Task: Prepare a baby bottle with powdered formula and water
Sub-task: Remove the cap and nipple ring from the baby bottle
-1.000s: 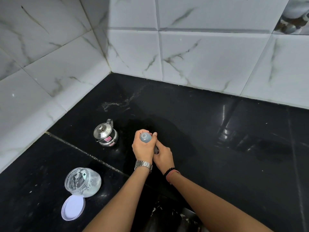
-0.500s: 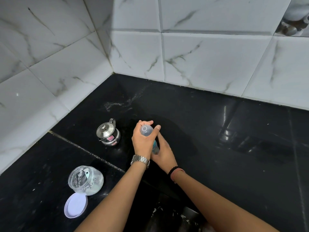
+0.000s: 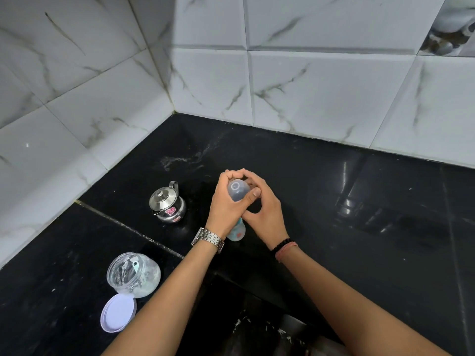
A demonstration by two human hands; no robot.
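Hands: two, a left hand (image 3: 226, 201) and a right hand (image 3: 264, 209), both wrapped round the same bottle at the centre of the counter.
Baby bottles: one baby bottle (image 3: 237, 233), capped by one clear dome cap (image 3: 237, 190).
Kettles: one small steel kettle (image 3: 167, 204), left of the hands.
Jars: one clear glass jar (image 3: 133, 274), near left, with one scoop (image 3: 135, 264) showing inside it.
Loose lids: one white lid (image 3: 118, 313), lying just beside the jar on its near side.
Wristwear: one metal watch (image 3: 208, 238) on the left wrist; bead and thread bands (image 3: 285, 246) on the right, number unclear.
Counters: one black counter (image 3: 359, 240).
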